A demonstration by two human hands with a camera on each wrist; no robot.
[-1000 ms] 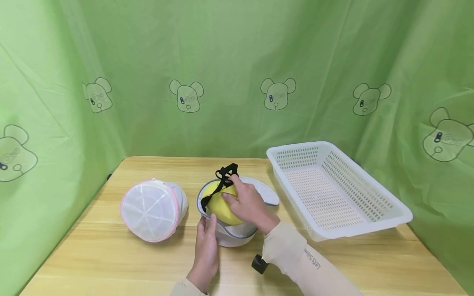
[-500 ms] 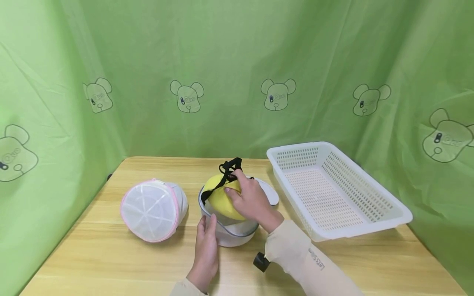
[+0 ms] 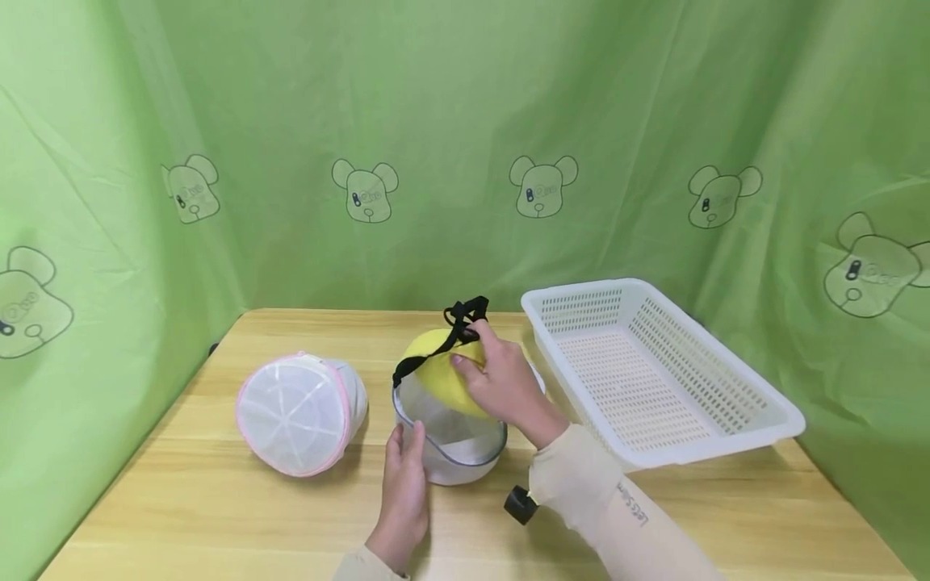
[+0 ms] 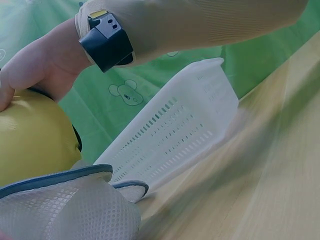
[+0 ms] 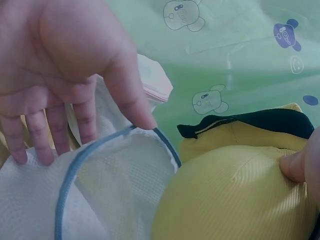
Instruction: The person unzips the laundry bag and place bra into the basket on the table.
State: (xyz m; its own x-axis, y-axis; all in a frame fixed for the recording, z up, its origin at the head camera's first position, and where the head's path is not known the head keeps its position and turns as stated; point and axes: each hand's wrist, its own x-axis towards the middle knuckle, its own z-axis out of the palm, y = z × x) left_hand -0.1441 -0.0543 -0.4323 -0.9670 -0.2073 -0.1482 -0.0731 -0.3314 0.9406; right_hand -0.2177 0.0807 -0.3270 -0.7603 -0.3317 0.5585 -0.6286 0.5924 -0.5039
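A yellow bra [image 3: 445,379] with black straps is raised partly above the mouth of a white mesh laundry bag [image 3: 454,472] with a blue-edged rim. My right hand [image 3: 504,387] pinches the bra between thumb and fingers near the black straps. In the right wrist view, the rounded yellow cup [image 5: 235,195] hangs beside the bag's rim. My left hand [image 3: 407,492] supports the near left side of the bag. Its thumb tip touches the rim and its fairly straight fingers [image 5: 57,127] rest against the outer mesh. The bag's lid flap is mostly hidden behind my right hand.
A second white mesh bag [image 3: 294,415] with pink edging lies at the left of the wooden table [image 3: 240,516]. To the right stands a white perforated plastic basket [image 3: 625,367]. A green curtain [image 3: 450,242] surrounds the table.
My right hand has lifted the bra up and to the right, partly out of the bag, exposing more of the bag's inside. The left hand stays at the bag's side.
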